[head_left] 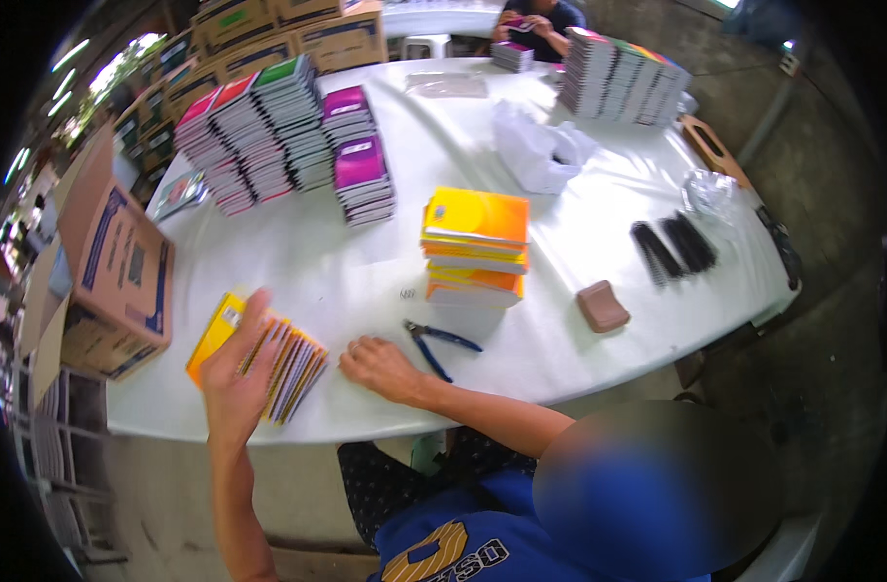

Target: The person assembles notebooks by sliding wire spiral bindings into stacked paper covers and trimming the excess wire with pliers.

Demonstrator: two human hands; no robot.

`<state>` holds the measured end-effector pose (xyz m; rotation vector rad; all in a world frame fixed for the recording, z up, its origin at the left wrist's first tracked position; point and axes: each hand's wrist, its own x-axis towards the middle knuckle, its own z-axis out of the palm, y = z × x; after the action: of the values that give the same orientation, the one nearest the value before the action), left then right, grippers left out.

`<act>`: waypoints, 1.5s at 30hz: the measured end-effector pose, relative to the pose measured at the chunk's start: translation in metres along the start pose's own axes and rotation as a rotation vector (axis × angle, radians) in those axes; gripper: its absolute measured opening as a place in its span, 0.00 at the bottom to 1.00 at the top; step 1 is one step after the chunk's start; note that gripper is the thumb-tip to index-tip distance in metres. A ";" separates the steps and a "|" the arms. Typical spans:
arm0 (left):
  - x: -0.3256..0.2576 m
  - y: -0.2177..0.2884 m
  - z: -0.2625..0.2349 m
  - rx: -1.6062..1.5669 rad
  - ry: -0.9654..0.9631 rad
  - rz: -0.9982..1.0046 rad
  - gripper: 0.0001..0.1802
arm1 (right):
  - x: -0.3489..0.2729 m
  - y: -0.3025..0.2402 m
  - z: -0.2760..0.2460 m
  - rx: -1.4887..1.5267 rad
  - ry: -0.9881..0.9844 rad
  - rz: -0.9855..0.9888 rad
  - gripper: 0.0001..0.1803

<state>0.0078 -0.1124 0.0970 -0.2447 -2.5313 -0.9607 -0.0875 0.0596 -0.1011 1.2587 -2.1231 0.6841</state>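
Note:
A leaning row of yellow-orange spiral notebooks [293, 373] lies near the table's front left edge. My left hand [240, 364] is over its left part, fingers stretched and thumb apart, touching the notebooks without wrapping round them. My right hand [380, 369] rests on the tabletop just right of that row, its fingers curled in and nothing visible in them. Beside it lie blue-handled cutting pliers [439, 344] with the handles spread. Farther off stands a stack of yellow and orange notebooks [476, 242].
An open cardboard box [123, 272] stands at the left edge. Pink, green and purple notebook stacks [259, 136] fill the back left. Toward the right are a white plastic bag [541, 150], black binding coils [676, 247] and a brown block [602, 306]. Across the table a person [541, 29] handles notebooks.

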 end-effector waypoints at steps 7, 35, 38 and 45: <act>-0.069 -0.042 0.000 -0.265 0.461 -0.093 0.24 | 0.014 0.007 -0.028 0.078 -0.119 0.066 0.05; -0.174 -0.101 0.066 -0.079 0.391 -0.694 0.56 | 0.143 0.147 -0.268 -0.069 0.638 0.536 0.08; -0.175 -0.117 0.078 0.040 0.443 -0.621 0.55 | 0.146 0.291 -0.278 -0.470 0.962 0.224 0.13; -0.173 -0.139 0.096 0.400 0.251 -0.706 0.48 | 0.035 0.464 -0.266 -0.329 0.251 0.839 0.27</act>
<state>0.0899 -0.1545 -0.1265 0.8786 -2.5179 -0.6171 -0.4592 0.4157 0.0476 0.0599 -2.3768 0.7215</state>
